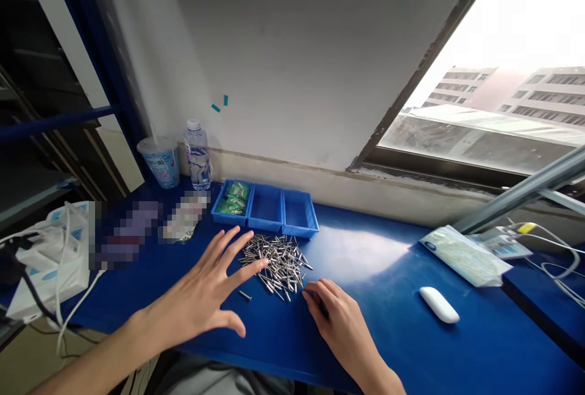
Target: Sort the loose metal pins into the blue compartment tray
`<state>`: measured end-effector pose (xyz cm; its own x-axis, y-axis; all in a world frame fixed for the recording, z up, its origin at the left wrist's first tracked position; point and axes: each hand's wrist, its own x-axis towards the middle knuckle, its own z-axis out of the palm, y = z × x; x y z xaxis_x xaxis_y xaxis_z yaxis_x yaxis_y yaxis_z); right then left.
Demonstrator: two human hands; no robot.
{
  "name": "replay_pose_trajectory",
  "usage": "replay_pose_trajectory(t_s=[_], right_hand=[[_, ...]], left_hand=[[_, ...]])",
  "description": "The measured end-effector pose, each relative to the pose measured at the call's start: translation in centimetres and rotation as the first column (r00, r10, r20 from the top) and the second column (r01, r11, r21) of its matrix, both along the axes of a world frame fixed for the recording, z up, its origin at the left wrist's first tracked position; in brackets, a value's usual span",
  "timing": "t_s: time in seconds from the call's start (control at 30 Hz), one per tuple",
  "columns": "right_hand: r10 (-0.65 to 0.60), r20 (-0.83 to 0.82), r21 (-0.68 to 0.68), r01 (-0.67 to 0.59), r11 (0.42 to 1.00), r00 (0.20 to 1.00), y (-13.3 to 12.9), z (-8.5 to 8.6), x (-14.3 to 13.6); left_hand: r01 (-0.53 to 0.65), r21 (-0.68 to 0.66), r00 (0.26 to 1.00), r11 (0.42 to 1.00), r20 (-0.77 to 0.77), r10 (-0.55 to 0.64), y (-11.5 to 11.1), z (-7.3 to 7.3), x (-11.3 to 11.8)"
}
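Note:
A loose pile of silver blind rivets (278,261) lies on the blue tabletop. My left hand (212,282) is open, its fingers spread above the pile's left edge, holding nothing. One rivet (245,295) lies apart from the pile, near my left thumb. At the pile's lower right edge, my right hand (336,309) rests with curled fingers, thumb and fingertips together. Whatever is between those fingertips, if anything, is too small or hidden to make out. Behind the pile stand three joined blue bins (265,227); small green-and-clear packets (234,199) fill the left one.
A lidded cup (159,163) and a water bottle (197,157) stand at the back left. Power strips (68,261) with cables sit at far left. To the right are a white mouse-shaped object (439,305), a plastic packet (466,255) and a metal strut (521,191).

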<state>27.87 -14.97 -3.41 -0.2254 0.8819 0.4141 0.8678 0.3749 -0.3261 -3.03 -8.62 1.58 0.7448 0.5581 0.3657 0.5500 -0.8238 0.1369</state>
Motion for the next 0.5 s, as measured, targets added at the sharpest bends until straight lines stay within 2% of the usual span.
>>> replay_pose_trajectory(t_s=[0.1,0.23,0.37,0.5], right_hand=[[-0.021,0.009,-0.008,0.021,1.000,1.000,0.6,-0.2,0.0],[-0.034,0.042,-0.054,0.036,0.998,0.999,1.7,-0.2,-0.4],[-0.051,0.085,-0.088,0.059,0.994,0.995,3.0,0.1,-1.4],[-0.053,0.084,-0.117,0.063,0.991,0.995,3.9,0.7,-2.1]], left_hand=[[0.023,-0.015,0.999,1.000,-0.034,-0.024,2.5,-1.5,0.8],[0.080,0.001,0.997,0.997,-0.015,-0.080,4.1,-3.2,2.1],[0.095,0.050,0.995,0.994,-0.004,-0.095,5.7,-3.6,3.6],[0.073,0.095,0.997,0.993,-0.022,-0.071,6.5,-3.3,4.5]])
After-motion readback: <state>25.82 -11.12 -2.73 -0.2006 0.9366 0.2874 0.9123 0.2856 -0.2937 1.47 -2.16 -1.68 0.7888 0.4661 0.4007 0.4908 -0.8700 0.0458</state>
